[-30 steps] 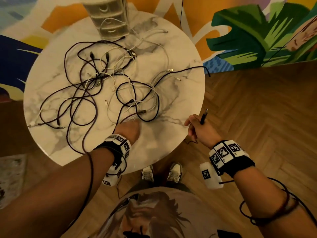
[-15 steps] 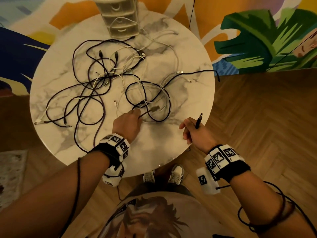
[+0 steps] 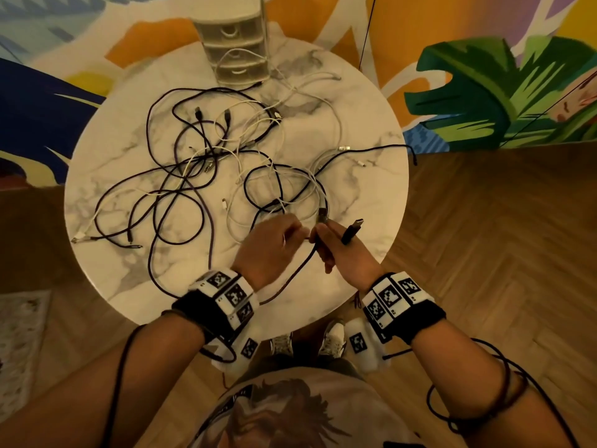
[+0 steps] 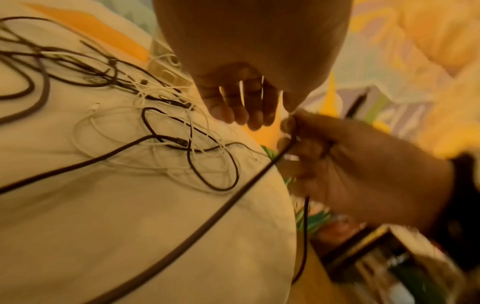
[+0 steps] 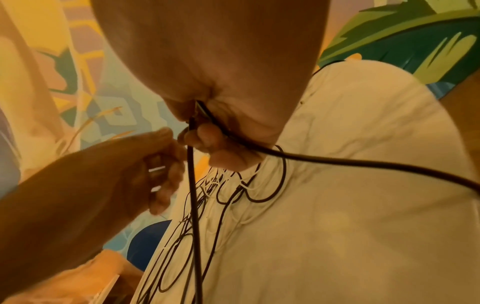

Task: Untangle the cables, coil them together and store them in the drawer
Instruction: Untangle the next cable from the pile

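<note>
Step in hand: we judge we are still untangling, gathering the ends of one dark cable (image 3: pixel 292 279) into a single grip before any coiling.
Right hand (image 3: pixel 339 250): its grip is clenched round the dark cable; two plug ends stick up above the fist, just right of frame centre.
Left hand (image 3: pixel 274 244): it meets the right hand fingertip to fingertip with fingers bent; whether its grip actually pinches the cable we cannot tell, since the wrist views are blurred there.
Cables (image 3: pixel 200 163): dark and white ones lie knotted across the middle and left of the tabletop (image 3: pixel 365 202); one dark end hangs over the right edge.
Drawer unit (image 3: pixel 237 50): it stands at the top centre of the frame, all drawers closed, a white cable draped on its front.
Next move: we think the held cable must be drawn slowly out of the white loops near the hands, or it will drag the whole tangle.
Hard to make out: which strand belongs to which cable inside the knot; the drawer unit's top is cut off.
</note>
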